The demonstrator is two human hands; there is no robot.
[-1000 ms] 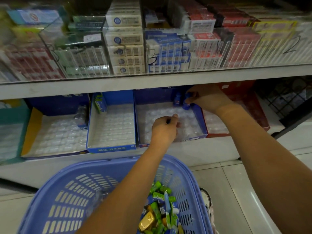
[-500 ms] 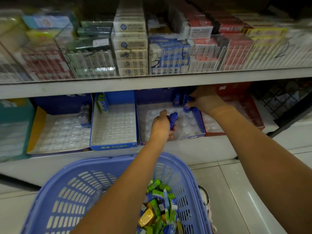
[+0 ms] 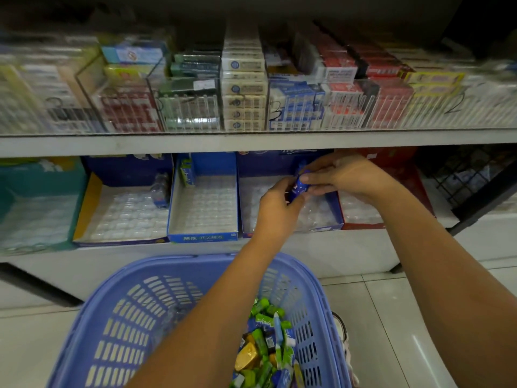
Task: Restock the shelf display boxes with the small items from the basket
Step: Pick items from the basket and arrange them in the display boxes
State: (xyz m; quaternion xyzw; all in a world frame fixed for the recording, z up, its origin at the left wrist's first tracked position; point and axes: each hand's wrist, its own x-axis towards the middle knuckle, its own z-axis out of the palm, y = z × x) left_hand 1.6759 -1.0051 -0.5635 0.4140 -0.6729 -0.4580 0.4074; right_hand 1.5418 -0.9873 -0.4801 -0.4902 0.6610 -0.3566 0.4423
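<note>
Raised since before, left hand point(image 3: 275, 211) meets right hand point(image 3: 347, 177), both grips pinching one blue tube point(image 3: 298, 189)

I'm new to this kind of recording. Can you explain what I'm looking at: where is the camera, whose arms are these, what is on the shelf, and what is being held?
There is no robot here. A person wears one camera on the head, looking down at their own arms. The left hand and right hand together hold a small blue tube over a dark blue display box on the lower shelf. The neighbouring blue box is almost empty. The blue basket below holds more small items.
</note>
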